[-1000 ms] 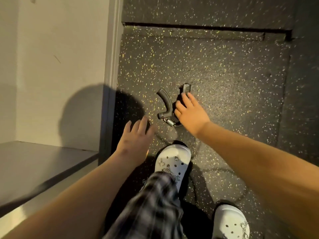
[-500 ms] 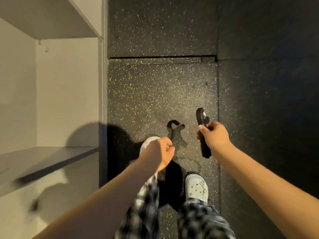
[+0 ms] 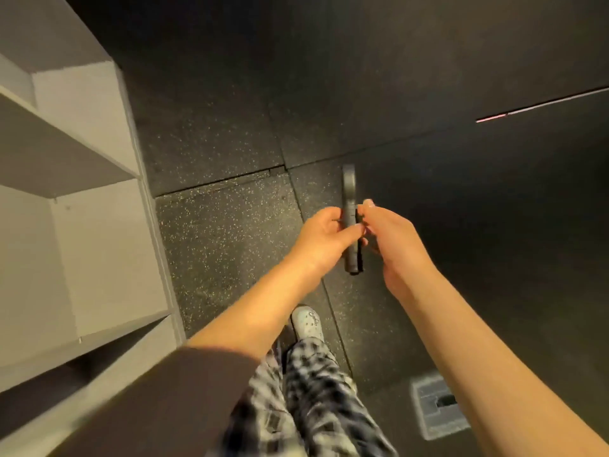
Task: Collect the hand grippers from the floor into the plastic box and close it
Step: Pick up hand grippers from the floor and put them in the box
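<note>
Both hands hold one hand gripper above the floor.

The black hand gripper (image 3: 349, 189) stands almost upright in the air, over the middle of the dark speckled floor (image 3: 224, 232), with one handle end above the hands and the other end below them. The left hand (image 3: 321, 240) closes on it from the left, with the thumb laid across the handle, and the right hand (image 3: 392, 240) pinches it from the right with curled fingertips. The hands cover its middle part. Along the left edge of the floor stands a grey shelf unit (image 3: 95, 225). Under the arms are a white clog (image 3: 306, 321) and checked trousers (image 3: 316, 390); a dark sleeve (image 3: 158, 397) covers the lower left. Near the bottom edge, partly behind the right forearm, lies a blurred grey rectangular thing (image 3: 431, 420) with a dark slot.
</note>
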